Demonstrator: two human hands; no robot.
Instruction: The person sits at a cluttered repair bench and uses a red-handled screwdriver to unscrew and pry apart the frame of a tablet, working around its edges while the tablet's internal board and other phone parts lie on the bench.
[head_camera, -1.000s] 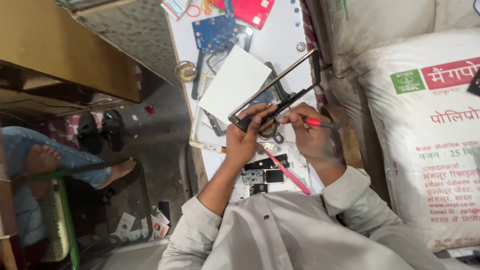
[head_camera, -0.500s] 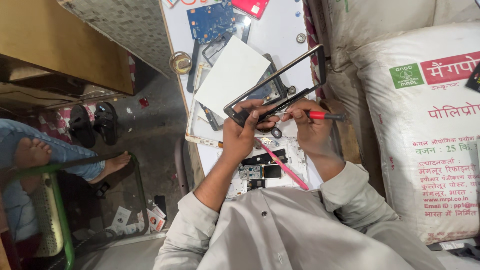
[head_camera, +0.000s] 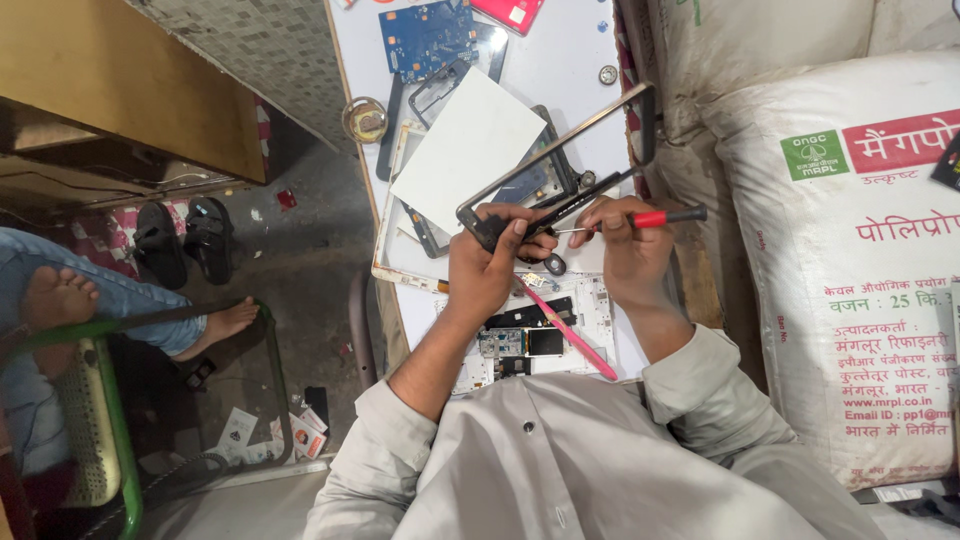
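My left hand (head_camera: 490, 262) grips one corner of a thin black phone frame (head_camera: 570, 150) and holds it tilted above the white table (head_camera: 560, 60). My right hand (head_camera: 625, 245) holds a small screwdriver with a red and black handle (head_camera: 665, 216); its metal tip points at the frame corner next to my left fingers. Below my hands lies an opened white phone body (head_camera: 530, 345) with exposed parts, and a pink tool (head_camera: 570, 332) rests across it.
A white card (head_camera: 468, 150), a blue circuit board (head_camera: 428, 35), dark phone frames and a small round tin (head_camera: 365, 120) lie on the table. Large white sacks (head_camera: 850, 250) stand at the right. At the left, another person's bare feet (head_camera: 60, 295), a green chair (head_camera: 100, 420), sandals (head_camera: 185, 240).
The phone frame has been lifted and tilted a little higher. The view has shifted, so the table sits slightly lower and to the right. Both hands keep their hold.
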